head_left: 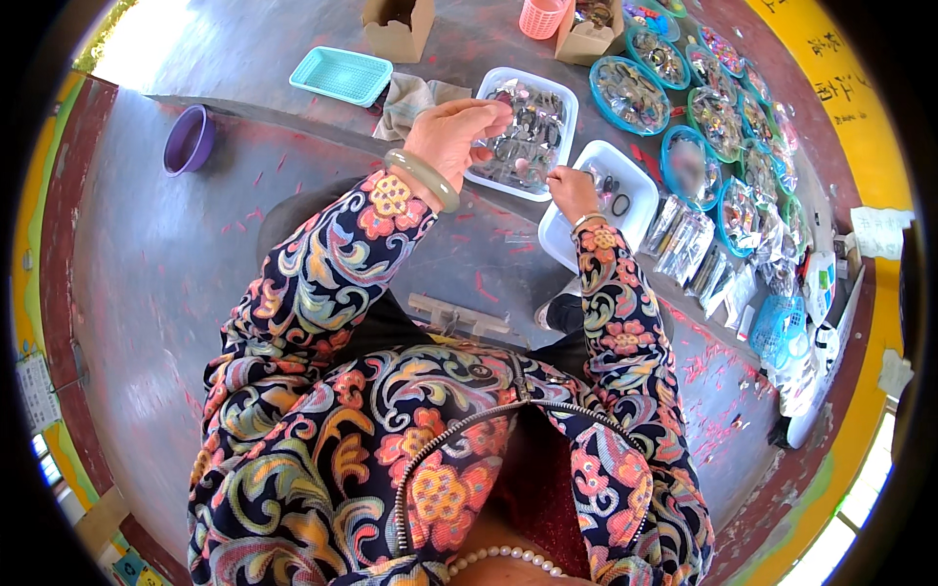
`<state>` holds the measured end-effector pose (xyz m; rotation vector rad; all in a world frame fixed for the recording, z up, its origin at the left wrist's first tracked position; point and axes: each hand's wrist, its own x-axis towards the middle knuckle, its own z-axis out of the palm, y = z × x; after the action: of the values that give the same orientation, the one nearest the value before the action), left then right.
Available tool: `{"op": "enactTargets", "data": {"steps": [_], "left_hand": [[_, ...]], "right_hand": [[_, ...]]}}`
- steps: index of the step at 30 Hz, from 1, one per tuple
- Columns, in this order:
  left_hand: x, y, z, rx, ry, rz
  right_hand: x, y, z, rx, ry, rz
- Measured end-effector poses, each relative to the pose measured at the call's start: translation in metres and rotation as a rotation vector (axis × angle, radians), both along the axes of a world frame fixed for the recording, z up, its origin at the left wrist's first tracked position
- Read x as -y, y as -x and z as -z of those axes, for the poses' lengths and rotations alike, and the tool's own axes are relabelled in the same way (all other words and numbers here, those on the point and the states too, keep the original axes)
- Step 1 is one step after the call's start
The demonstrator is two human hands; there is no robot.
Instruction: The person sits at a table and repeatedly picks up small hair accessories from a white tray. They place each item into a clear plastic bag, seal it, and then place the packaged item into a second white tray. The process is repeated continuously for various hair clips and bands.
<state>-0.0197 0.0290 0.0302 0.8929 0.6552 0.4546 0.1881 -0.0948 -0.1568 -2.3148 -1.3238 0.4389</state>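
Observation:
My left hand point(457, 137), with a pale bangle at its wrist, hovers over the near left part of a white tray point(568, 112). Its fingers stretch out to the right and the thumb stands apart from them. Small dark pieces and clear plastic packets point(523, 137) fill that tray. My right hand point(575, 195) is closed in a pinch between the tray and a white basin point(640, 186); whatever is in the pinch is too small to make out. Inside the basin lie a few black rings point(619, 204) that look like hair ties.
Round baskets point(630, 95) of packaged small goods crowd the right, with rows of clear packets point(679, 239) before them. Cardboard boxes point(399, 29), a turquoise basket point(341, 76) and a grey cloth point(408, 105) lie beyond. A purple basin point(189, 142) stands left, a low wooden stool point(457, 317) near me.

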Motion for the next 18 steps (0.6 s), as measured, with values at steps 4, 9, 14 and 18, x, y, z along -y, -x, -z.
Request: {"op": "enactTargets", "data": {"steps": [4,9,14,18], "left_hand": [[0.001,-0.001,-0.001,0.007,0.001,0.024],[0.003,-0.001,-0.005,0.021,0.032,0.059],[0.005,0.000,-0.007,0.028,0.033,0.085],[0.004,0.001,-0.007,0.028,0.031,0.095]], "right_hand": [[-0.014,0.004,0.003,0.101,0.117,-0.102],[-0.036,0.008,0.011,0.249,0.237,-0.206],[-0.049,0.016,0.021,0.294,0.259,-0.240],[-0.053,0.029,0.016,0.351,0.284,-0.301]]}}
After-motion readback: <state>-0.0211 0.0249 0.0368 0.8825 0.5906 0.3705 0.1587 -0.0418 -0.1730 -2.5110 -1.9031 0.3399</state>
